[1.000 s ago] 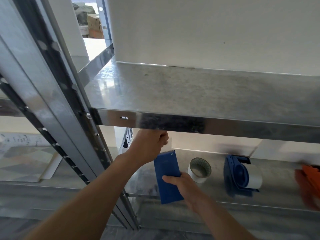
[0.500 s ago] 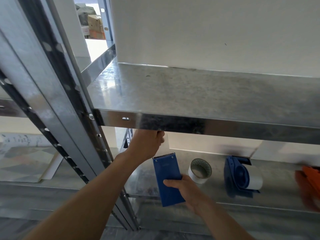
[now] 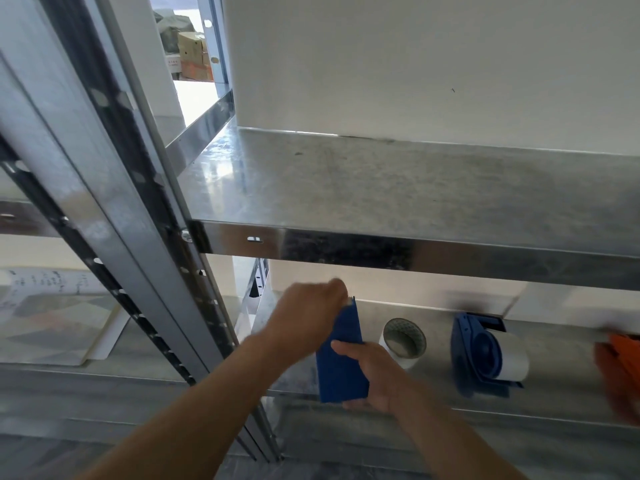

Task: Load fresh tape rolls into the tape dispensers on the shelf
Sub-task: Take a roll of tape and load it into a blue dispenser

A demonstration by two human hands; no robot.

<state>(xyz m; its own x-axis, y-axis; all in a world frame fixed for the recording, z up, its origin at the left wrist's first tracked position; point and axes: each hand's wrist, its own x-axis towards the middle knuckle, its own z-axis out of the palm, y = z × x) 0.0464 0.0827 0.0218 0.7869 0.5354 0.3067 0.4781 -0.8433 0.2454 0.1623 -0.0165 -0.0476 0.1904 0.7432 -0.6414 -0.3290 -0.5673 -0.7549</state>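
My right hand (image 3: 375,375) grips a blue tape dispenser (image 3: 341,365) by its lower part, above the lower shelf (image 3: 433,327). My left hand (image 3: 308,315) is at the dispenser's toothed top end with curled fingers; whether it pinches anything is blurred. A white tape roll (image 3: 403,341) lies on the lower shelf just right of my right hand. Further right lies a second blue dispenser (image 3: 481,355) with a white roll loaded in it.
The upper steel shelf (image 3: 398,202) juts out above my hands, its front lip close over them. A slotted steel upright (image 3: 145,216) stands at the left. An orange object (image 3: 620,368) lies blurred at the right edge. Cardboard boxes (image 3: 194,53) stand far behind.
My left hand has come down from under the upper shelf's lip to the top of the blue dispenser. My right hand has kept its hold and turned the dispenser slightly.
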